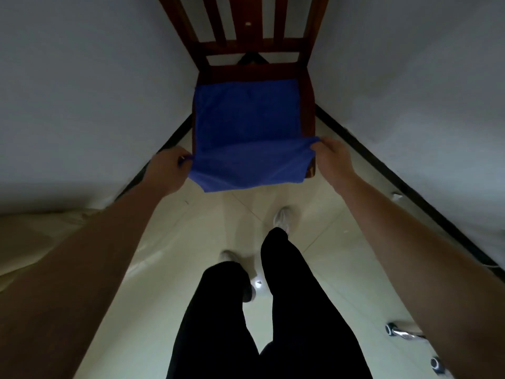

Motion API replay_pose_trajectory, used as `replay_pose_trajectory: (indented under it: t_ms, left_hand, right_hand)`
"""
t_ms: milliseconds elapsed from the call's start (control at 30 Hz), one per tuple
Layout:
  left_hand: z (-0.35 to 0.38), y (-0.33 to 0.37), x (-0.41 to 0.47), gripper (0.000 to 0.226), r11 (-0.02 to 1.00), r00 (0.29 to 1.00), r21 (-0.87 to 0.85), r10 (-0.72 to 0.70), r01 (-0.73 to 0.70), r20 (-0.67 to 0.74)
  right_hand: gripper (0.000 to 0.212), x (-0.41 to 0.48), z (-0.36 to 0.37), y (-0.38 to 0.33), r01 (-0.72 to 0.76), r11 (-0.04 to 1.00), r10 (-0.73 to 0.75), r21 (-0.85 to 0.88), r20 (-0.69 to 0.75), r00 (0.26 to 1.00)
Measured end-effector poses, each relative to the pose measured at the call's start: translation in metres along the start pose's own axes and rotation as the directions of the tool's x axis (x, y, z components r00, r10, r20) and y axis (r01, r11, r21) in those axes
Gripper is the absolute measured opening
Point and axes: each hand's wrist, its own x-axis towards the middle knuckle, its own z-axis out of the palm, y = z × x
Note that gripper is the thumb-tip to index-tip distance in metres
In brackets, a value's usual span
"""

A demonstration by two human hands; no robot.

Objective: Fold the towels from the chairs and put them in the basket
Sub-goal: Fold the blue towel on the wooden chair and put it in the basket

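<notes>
Blue cloth, the towel [246, 124], lies spread over the seat of the wooden chair [254, 39], and its near edge hangs past the front of the seat. It looks soft, light and limp, so it will sag wherever it is not held; the corners are the best places to take it. The left hand [170, 170] pinches the near left corner, the right hand [332, 157] pinches the near right corner, and the cloth is stretched between them. No basket is in view.
</notes>
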Motion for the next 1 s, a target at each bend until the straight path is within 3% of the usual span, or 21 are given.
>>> replay_pose_trajectory:
  t_ms: [300,533,1000]
  left_hand:
    - [-0.018,0.003,0.109,0.028,0.999,0.992,-0.043,0.018,-0.024,-0.125]
    - [0.009,0.003,0.207,0.031,0.995,0.993,-0.098,-0.006,-0.006,-0.120]
    - [0.047,-0.020,0.333,0.035,1.000,0.996,0.016,0.008,-0.007,-0.084]
  right_hand:
    - [0.027,0.100,0.022,-0.027,0.007,1.000,-0.007,-0.010,-0.011,1.000]
    - [0.029,0.185,0.044,-0.021,0.006,0.995,-0.015,-0.095,-0.096,0.995]
    - [0.032,0.298,0.079,0.003,-0.002,0.937,-0.076,-0.348,-0.210,0.975]
